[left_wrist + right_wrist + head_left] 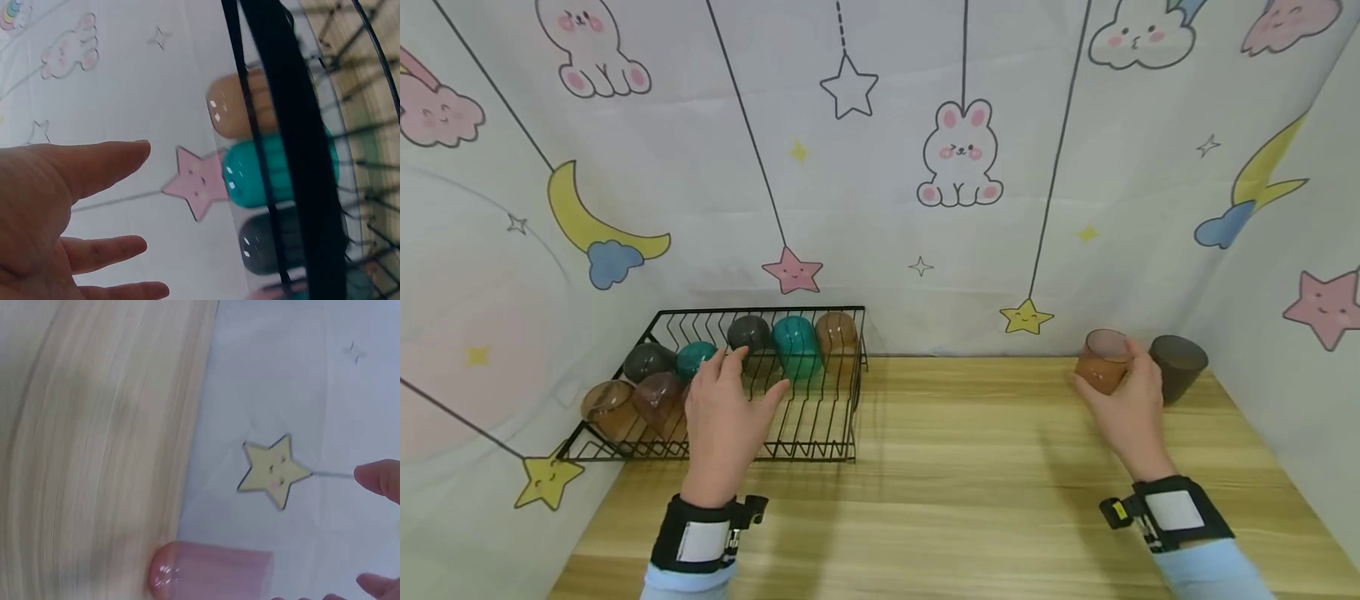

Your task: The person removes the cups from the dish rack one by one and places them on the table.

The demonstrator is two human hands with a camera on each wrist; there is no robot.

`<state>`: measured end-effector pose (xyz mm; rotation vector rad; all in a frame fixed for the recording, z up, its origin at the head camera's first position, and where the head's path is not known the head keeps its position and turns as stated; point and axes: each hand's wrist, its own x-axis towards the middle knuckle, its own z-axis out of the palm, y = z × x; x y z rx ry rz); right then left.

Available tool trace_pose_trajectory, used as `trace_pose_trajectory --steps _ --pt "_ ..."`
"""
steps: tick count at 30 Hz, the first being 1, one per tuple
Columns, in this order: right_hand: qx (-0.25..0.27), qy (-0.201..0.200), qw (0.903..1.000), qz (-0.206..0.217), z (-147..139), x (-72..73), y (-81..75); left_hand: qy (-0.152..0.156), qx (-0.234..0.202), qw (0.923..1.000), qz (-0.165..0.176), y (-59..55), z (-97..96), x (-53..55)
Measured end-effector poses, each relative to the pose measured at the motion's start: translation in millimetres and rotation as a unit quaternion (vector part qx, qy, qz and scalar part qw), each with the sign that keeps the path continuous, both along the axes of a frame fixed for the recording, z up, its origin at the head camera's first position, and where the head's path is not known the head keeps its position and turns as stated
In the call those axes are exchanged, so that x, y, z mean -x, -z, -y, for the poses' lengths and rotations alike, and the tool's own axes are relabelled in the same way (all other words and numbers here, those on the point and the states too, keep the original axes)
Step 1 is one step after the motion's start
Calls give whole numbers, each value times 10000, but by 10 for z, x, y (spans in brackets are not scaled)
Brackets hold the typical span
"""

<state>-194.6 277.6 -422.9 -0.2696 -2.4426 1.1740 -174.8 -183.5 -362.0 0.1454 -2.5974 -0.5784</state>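
My left hand [724, 425] hovers over the black wire rack [820, 458], fingers spread, holding nothing. Behind it in the rack sit a grey cup [748, 333], a teal cup [796, 346] and an amber cup [838, 337], bottoms up. Far right, my right hand [1131, 408] is at a pink translucent cup [1101, 362] standing upright on the table. Thumb and fingers are spread to either side of it in the head view; in the right wrist view the thumb [380, 479] is apart from the cup. Beside that hand stands a dark grey cup [1180, 362], partly hidden by the fingers.
More cups lie on the rack's left side: a dark grey cup [647, 362], a teal cup [695, 358], an amber cup [610, 408] and a pink cup [660, 400]. The wooden table [955, 483] meets a cartoon-printed cloth [887, 217] at its back edge.
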Motion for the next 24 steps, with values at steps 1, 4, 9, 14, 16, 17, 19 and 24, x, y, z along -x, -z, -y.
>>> trace_pose_trajectory --steps 1,4,9,14,16,17,19,24 --pt "-72 -142 9999 -37 43 -32 -12 -72 29 10000 28 8 54 13" --pt "-285 -653 9975 -14 176 -124 -12 -237 96 9996 124 34 192 52" --pt "-636 -1399 9878 250 371 -244 38 -413 100 9979 484 87 359 109" --pt "-825 -1750 9799 495 487 -323 64 -456 139 9953 839 133 452 157" --pt "-900 -1857 9765 626 520 -345 72 -487 135 9945 922 153 475 170" --pt "-923 -1912 9747 696 533 -354 74 -504 136 9941 947 164 483 175" --pt "-945 -2007 9716 820 559 -370 79 -547 144 9934 999 189 496 183" --pt "-925 -2146 9678 938 605 -401 101 -491 333 9937 949 271 498 189"
